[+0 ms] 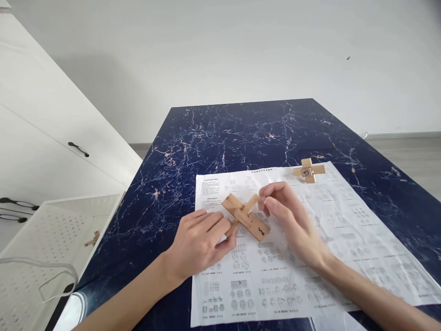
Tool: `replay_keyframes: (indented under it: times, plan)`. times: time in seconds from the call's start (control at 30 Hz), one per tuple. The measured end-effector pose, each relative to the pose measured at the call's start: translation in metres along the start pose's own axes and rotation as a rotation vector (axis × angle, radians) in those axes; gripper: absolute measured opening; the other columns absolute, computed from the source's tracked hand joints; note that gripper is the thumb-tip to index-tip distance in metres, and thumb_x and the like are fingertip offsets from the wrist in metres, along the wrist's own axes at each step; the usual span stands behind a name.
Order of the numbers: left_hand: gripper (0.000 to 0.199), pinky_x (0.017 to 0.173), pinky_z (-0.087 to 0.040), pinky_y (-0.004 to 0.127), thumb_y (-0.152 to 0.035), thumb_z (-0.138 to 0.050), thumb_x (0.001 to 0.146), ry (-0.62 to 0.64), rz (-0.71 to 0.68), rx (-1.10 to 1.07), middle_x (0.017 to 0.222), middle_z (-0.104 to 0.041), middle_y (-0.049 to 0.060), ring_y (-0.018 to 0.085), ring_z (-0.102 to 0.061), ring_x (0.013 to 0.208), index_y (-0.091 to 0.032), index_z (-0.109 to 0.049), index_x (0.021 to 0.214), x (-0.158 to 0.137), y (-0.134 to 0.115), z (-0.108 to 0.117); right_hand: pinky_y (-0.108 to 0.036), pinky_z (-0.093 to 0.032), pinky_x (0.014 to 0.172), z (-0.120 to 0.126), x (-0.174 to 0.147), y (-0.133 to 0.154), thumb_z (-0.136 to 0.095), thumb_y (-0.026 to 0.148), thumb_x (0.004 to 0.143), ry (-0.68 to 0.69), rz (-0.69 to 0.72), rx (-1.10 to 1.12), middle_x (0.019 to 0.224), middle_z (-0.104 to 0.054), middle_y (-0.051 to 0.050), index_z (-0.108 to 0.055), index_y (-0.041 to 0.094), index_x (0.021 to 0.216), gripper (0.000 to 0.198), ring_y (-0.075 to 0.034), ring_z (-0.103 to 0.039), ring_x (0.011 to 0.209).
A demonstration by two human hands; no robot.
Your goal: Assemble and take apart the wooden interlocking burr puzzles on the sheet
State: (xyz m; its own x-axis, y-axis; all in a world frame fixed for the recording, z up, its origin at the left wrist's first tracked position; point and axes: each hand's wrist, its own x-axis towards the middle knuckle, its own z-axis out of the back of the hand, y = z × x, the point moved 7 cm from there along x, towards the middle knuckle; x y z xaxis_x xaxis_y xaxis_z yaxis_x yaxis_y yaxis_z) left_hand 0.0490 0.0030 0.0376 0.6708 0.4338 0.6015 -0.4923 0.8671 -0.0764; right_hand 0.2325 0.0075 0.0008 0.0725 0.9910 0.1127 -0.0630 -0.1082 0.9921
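A light wooden interlocking puzzle (243, 214), made of crossed notched pieces, is tilted above the printed sheet (220, 276). One flat piece has a dark curved mark near its lower right end. My left hand (203, 236) grips the lower left end of a crossing bar, its fingers curled over it and thumb beneath. At the bar's upper right end is my right hand (287, 214), with fingers bent and thumb apart from the wood. Whether its fingertips touch the bar I cannot tell. A second wooden cross-shaped puzzle (308, 171), marked with a dark symbol, rests at the sheet's far edge.
The sheet covers the near part of a dark blue marbled table (220, 138). To the left, a white perforated surface (31, 257) holds another small wooden piece (92, 239) and a pale cable (44, 263). White cabinets (51, 105) stand beyond it.
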Motion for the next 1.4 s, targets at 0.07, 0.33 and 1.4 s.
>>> replay_keyframes:
  times: [0.07, 0.33, 1.4]
  plan:
    - [0.030, 0.054, -0.044, 0.029, -0.014, -0.064, 0.101, 0.000, 0.020, 0.018, 0.059, -0.055, -0.007, 0.010, -0.048, 0.050, -0.020, -0.055, 0.073, 0.000, 0.004, 0.001, -0.033, -0.043, 0.064, -0.010, -0.002, -0.002, -0.055, 0.050, 0.108, 0.129, -0.031, -0.105, 0.081, -0.057, 0.000, -0.057, 0.025, 0.092, 0.029, -0.019, -0.051, 0.071]
    - [0.033, 0.053, -0.041, 0.031, -0.012, -0.067, 0.099, -0.055, 0.053, 0.034, 0.059, -0.049, -0.008, 0.011, -0.045, 0.048, -0.022, -0.048, 0.073, -0.001, 0.012, 0.006, -0.030, -0.033, 0.054, -0.029, -0.008, 0.004, -0.043, 0.045, 0.113, 0.320, 0.092, -0.277, 0.064, -0.046, 0.004, -0.046, 0.024, 0.073, 0.045, -0.013, -0.040, 0.055]
    - [0.102, 0.115, -0.047, 0.063, -0.077, -0.083, 0.078, 0.311, 0.701, -1.264, 0.142, -0.068, 0.015, 0.041, -0.064, 0.134, -0.033, -0.039, 0.157, -0.018, 0.038, -0.023, -0.022, -0.031, 0.049, -0.033, -0.023, 0.022, -0.055, 0.024, 0.103, 0.329, 0.446, -0.330, 0.057, -0.040, 0.008, -0.037, 0.023, 0.074, 0.035, -0.007, -0.037, 0.047]
